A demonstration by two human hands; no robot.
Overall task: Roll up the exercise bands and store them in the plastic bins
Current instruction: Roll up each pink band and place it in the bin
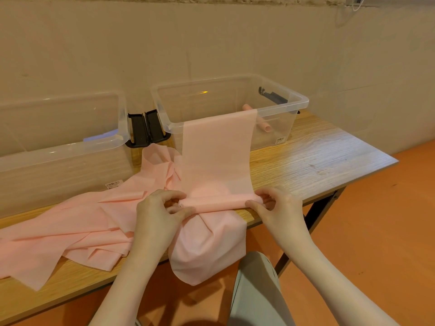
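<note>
Fingers (175,209) of the left hand (157,217) curl round the left end of a thin pink roll (214,200); those of the right hand (277,205) pinch the right end. Both hands hold the roll at the near edge of the counter (313,158), so neither is free.

Step in hand, as judged: rolling one pink exercise band (217,151). Only a few turns appear wound. From the roll the band's flat length runs away from the person, up and over the near rim of the right clear plastic bin (303,100). Inside that bin lies one small rolled pink band (264,127). Left of the roll, more loose pink bands (77,224) lie crumpled on the counter, and one hangs over the counter edge below the roll. Left of the right bin stands a second clear bin (70,147); black latches (146,128) sit between them.

Next move, likely: turn both ends together toward the right bin, keeping even tension so the edges stay aligned and the roll does not cone. Most of the task appears to remain.
</note>
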